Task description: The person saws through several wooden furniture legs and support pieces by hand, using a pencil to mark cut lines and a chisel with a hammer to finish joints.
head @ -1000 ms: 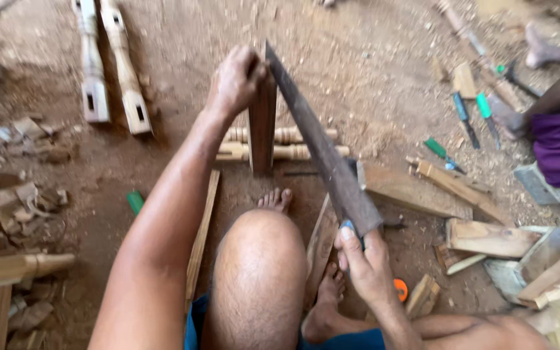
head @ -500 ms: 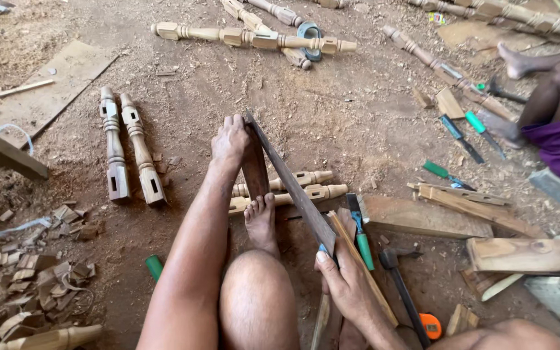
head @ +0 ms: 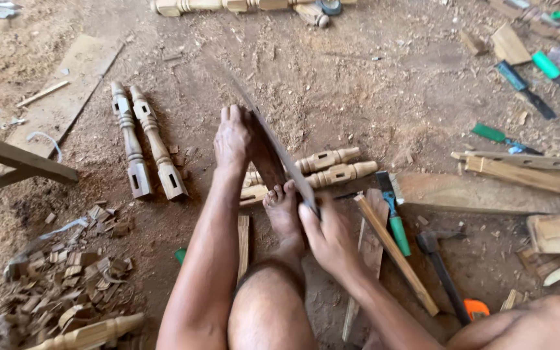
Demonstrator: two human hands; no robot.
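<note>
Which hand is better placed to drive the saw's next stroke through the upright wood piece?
Likely the right hand: it grips the near end of the saw, free to push and pull. The left hand sits on top of the wood piece, steadying it.

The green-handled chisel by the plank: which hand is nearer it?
Right. The right hand grips the saw's handle end, just left of the green-handled chisel. The left hand holds the upright wood block, farther left.

Bare dirt floor (head: 371, 84), sawdust scattered, wood-chip pile (head: 59, 285), even daylight
</note>
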